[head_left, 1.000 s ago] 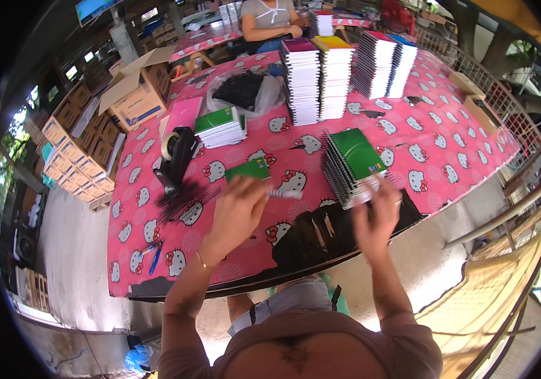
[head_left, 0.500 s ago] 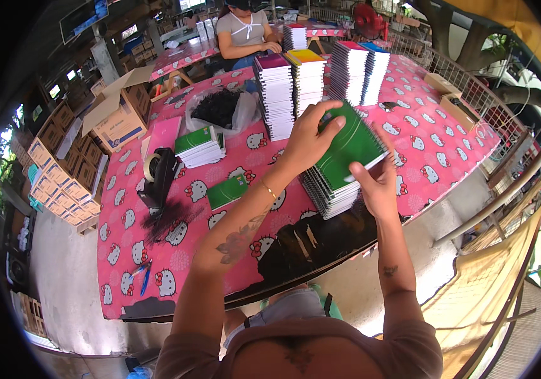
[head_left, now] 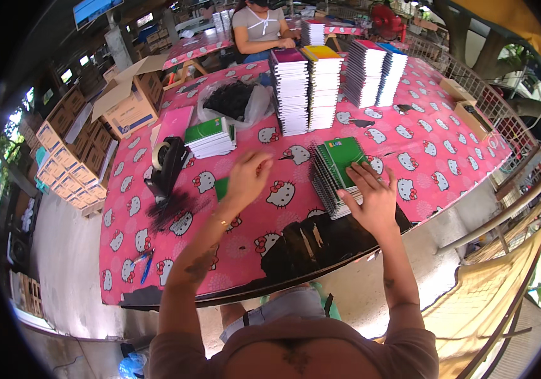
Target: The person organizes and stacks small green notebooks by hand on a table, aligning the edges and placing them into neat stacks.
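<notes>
My right hand (head_left: 371,197) lies with fingers spread on a stack of green-covered spiral notebooks (head_left: 341,151), near the table's front edge. The black wire bindings face left. My left hand (head_left: 248,179) hovers left of that stack, its fingers loosely bent and apart, with nothing seen in them. Beneath it, mostly hidden, lies a flat green cover (head_left: 221,187). Beyond that hand sits a slanted pile of green-covered white pads (head_left: 210,140).
Tall notebook stacks with purple (head_left: 291,95), yellow (head_left: 323,88) and pink (head_left: 364,76) covers stand farther back. A clear bag of black wire bindings (head_left: 229,101), a tape dispenser (head_left: 166,165), loose black bindings (head_left: 170,211) and pens (head_left: 146,265) lie leftward. Another person (head_left: 261,31) sits opposite.
My left hand has left the notebooks and moved left, toward the flat green cover. The notebook my hands held now rests on the stack, with my right hand on top.
</notes>
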`<state>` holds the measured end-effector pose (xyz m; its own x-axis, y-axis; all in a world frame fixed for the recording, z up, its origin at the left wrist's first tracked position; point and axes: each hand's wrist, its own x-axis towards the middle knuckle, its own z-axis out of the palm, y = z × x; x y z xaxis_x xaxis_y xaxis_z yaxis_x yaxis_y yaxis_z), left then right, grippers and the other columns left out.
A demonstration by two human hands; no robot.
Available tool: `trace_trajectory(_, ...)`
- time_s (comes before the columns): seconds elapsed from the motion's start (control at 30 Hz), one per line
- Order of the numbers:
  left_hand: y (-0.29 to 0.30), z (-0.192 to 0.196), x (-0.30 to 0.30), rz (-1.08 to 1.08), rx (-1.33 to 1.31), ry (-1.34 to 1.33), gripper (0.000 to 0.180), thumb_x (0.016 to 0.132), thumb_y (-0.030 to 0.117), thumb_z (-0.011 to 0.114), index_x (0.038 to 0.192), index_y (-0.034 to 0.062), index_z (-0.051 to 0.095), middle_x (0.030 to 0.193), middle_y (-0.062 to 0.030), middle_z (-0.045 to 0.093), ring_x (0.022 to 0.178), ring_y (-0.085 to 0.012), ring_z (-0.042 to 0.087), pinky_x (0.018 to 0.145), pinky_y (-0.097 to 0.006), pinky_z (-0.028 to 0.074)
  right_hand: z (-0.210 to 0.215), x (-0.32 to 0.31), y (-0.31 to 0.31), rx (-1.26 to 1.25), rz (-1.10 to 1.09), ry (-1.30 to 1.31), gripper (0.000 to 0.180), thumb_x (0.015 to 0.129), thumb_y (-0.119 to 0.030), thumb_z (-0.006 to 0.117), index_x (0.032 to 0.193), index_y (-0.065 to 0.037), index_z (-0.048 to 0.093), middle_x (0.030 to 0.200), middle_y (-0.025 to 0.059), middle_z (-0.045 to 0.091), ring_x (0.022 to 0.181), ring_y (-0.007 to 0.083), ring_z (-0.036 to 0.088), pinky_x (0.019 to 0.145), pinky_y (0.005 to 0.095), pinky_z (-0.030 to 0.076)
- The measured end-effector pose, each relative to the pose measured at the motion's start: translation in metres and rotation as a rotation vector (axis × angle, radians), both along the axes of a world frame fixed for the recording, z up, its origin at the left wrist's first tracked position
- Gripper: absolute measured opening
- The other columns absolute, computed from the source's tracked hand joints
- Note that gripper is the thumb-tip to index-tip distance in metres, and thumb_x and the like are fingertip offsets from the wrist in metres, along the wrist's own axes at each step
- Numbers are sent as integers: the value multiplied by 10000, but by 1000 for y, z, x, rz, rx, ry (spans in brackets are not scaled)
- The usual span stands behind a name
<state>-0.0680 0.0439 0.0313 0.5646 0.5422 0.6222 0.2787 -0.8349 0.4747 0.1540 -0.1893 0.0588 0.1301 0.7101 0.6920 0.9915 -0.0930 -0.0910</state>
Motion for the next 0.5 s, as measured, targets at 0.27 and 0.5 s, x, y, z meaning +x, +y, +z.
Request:
trace_trajectory(0.27, 29, -96, -116, 126, 256, 445, 229, 879, 191, 683, 1062, 53, 671, 1069, -131, 674, 981, -303, 673, 791, -394, 573, 26, -45, -2, 71, 140, 14, 426, 875, -344, 718, 1223, -101, 675, 1322, 66, 625, 1263, 259, 572, 1144, 578, 233)
trace_trajectory(0.5, 41, -85, -103, 63, 302, 615, 428, 898, 334, 662, 1150, -5, 596, 1222, -223, 600, 1172, -370, 579, 947, -465, 497, -30, -109, 15, -105, 565, 300, 380, 880, -228, 727, 1237, -110, 670, 1344, 86, 591, 1194, 283, 598, 1079, 503, 360)
